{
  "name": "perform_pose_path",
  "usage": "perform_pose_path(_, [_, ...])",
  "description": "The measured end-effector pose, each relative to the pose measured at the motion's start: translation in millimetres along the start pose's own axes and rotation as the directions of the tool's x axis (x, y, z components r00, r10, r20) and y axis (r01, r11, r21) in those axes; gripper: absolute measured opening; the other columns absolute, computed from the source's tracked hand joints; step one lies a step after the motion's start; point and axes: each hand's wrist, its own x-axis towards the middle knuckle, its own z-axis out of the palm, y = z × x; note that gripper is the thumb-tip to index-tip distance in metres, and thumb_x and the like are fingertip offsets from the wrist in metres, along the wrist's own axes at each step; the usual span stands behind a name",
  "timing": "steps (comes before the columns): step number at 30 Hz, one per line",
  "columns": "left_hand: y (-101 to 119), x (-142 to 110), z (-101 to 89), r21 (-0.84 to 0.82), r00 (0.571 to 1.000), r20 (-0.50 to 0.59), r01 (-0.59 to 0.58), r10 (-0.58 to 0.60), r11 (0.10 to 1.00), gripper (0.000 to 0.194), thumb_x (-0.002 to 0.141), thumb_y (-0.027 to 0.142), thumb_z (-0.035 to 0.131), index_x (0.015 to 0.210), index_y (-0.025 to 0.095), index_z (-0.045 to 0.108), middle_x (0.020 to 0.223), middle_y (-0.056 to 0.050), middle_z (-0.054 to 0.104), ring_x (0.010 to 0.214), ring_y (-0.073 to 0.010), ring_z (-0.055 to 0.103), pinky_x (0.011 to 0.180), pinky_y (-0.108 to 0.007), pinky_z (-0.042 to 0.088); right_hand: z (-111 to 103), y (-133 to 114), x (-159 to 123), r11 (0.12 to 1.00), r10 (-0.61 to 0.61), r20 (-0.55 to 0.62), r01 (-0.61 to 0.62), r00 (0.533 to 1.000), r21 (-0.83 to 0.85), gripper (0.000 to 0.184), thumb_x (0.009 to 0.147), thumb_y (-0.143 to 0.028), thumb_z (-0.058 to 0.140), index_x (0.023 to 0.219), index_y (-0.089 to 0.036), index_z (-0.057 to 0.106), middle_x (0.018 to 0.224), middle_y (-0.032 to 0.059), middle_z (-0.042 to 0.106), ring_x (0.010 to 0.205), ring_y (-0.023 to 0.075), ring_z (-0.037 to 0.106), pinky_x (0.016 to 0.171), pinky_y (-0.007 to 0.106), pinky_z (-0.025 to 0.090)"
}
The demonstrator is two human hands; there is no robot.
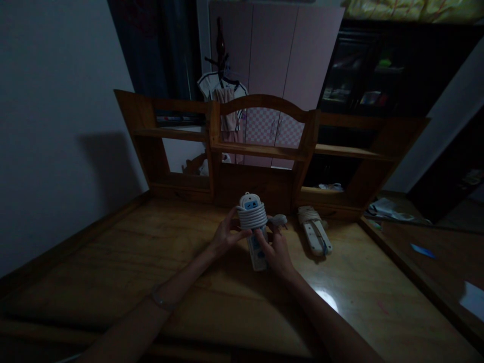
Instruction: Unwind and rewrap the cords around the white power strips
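Observation:
A white power strip [259, 261] with blue socket faces is held over the wooden desk, its upper end tilted away from me. Its white cord [252, 217] is wound round the strip in several turns. My left hand [227, 234] grips the wound cord from the left, thumb across the front. From the right, my right hand [278, 249] closes on the strip just below the coils, thumb on its face. The plug [279, 220] sticks out to the right above my right fingers. Some fingertips of both hands are hidden behind the strip.
On the desk [170, 282] to the right lies a second power strip [315, 232], its cord wrapped round one end. A wooden shelf unit [264, 151] stands along the back edge. At the far right, papers [389, 209] and a blue card [422, 250] lie on another surface.

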Motion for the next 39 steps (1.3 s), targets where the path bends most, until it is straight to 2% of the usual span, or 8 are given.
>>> perform_pose_path(4, [6, -1, 0.7, 0.0, 1.0, 0.002, -0.006, 0.006, 1.0, 0.086, 0.066, 0.034, 0.08, 0.139, 0.024, 0.035, 0.099, -0.007, 0.07, 0.088, -0.0247, 0.066, 0.074, -0.031, 0.051, 0, -2, 2, 0.999, -0.037, -0.008, 0.037, 0.999, -0.011, 0.052, 0.088, -0.039, 0.057, 0.134, -0.02, 0.039, 0.126, 0.0105, 0.053, 0.113, 0.0239, 0.053, 0.093, 0.037, 0.046])
perform_pose_path(7, [5, 0, 0.8, 0.023, 1.0, 0.011, -0.028, 0.028, 0.999, 0.082, 0.068, 0.035, 0.078, 0.138, 0.025, 0.036, 0.099, -0.006, 0.07, 0.088, -0.0241, 0.066, 0.075, -0.031, 0.051, 0, -5, 3, 0.998, -0.067, -0.012, 0.067, 0.998, 0.001, 0.052, 0.089, -0.038, 0.057, 0.135, -0.021, 0.039, 0.127, 0.01, 0.052, 0.114, 0.0232, 0.052, 0.096, 0.037, 0.045])
perform_pose_path(12, [1, 1, 0.3, 0.052, 0.999, 0.014, -0.043, 0.042, 0.998, 0.083, 0.068, 0.035, 0.078, 0.138, 0.024, 0.035, 0.098, -0.007, 0.069, 0.086, -0.0233, 0.066, 0.074, -0.031, 0.052, -1, -5, 3, 0.998, -0.048, -0.002, 0.048, 0.999, 0.029, 0.053, 0.089, -0.04, 0.055, 0.135, -0.021, 0.039, 0.126, 0.0106, 0.052, 0.112, 0.0237, 0.053, 0.09, 0.035, 0.048])
perform_pose_path(19, [9, 0, 2.2, 0.031, 0.999, 0.033, 0.005, -0.006, 0.999, 0.078, 0.069, 0.035, 0.077, 0.136, 0.022, 0.038, 0.1, -0.008, 0.069, 0.092, -0.0251, 0.065, 0.078, -0.033, 0.051, 2, 2, -3, 1.0, -0.024, -0.016, 0.024, 1.0, -0.012, 0.051, 0.092, -0.042, 0.05, 0.136, -0.021, 0.035, 0.127, 0.0115, 0.05, 0.116, 0.0241, 0.05, 0.1, 0.039, 0.039])
perform_pose_path(22, [10, 1, 4.5, -0.021, 0.999, 0.042, 0.013, -0.012, 1.0, 0.077, 0.068, 0.034, 0.078, 0.134, 0.022, 0.039, 0.102, -0.008, 0.068, 0.093, -0.0255, 0.065, 0.077, -0.032, 0.051, 2, 2, -3, 1.0, -0.023, -0.015, 0.023, 1.0, 0.017, 0.05, 0.093, -0.041, 0.049, 0.136, -0.021, 0.034, 0.125, 0.0102, 0.052, 0.115, 0.023, 0.05, 0.1, 0.037, 0.039])
perform_pose_path(26, [10, 4, 7.9, -0.11, 0.999, 0.031, 0.03, -0.026, 0.994, 0.071, 0.064, 0.031, 0.081, 0.127, 0.023, 0.047, 0.112, -0.009, 0.065, 0.103, -0.0277, 0.062, 0.077, -0.031, 0.051, 1, 4, -1, 1.0, -0.025, -0.042, 0.025, 0.999, -0.004, 0.049, 0.093, -0.041, 0.049, 0.135, -0.021, 0.036, 0.121, 0.0096, 0.054, 0.114, 0.0235, 0.051, 0.1, 0.038, 0.039])
perform_pose_path(31, [9, 7, 9.5, -0.202, 0.998, 0.035, 0.049, -0.043, 0.978, 0.068, 0.06, 0.027, 0.083, 0.121, 0.022, 0.054, 0.114, -0.009, 0.065, 0.105, -0.0281, 0.061, 0.086, -0.036, 0.05, 1, 5, 0, 0.999, -0.031, -0.048, 0.03, 0.998, -0.024, 0.046, 0.093, -0.04, 0.049, 0.134, -0.021, 0.038, 0.121, 0.0104, 0.053, 0.113, 0.024, 0.051, 0.1, 0.039, 0.038])
perform_pose_path(39, [6, 10, 7.1, -0.326, 0.989, 0.094, 0.137, -0.112, 0.935, 0.069, 0.061, 0.023, 0.083, 0.123, 0.02, 0.053, 0.117, -0.01, 0.064, 0.108, -0.0289, 0.06, 0.092, -0.041, 0.048, 3, 5, 1, 1.0, -0.009, -0.069, 0.008, 0.998, -0.015, 0.049, 0.092, -0.04, 0.051, 0.135, -0.021, 0.038, 0.124, 0.0104, 0.054, 0.115, 0.0241, 0.051, 0.099, 0.04, 0.041])
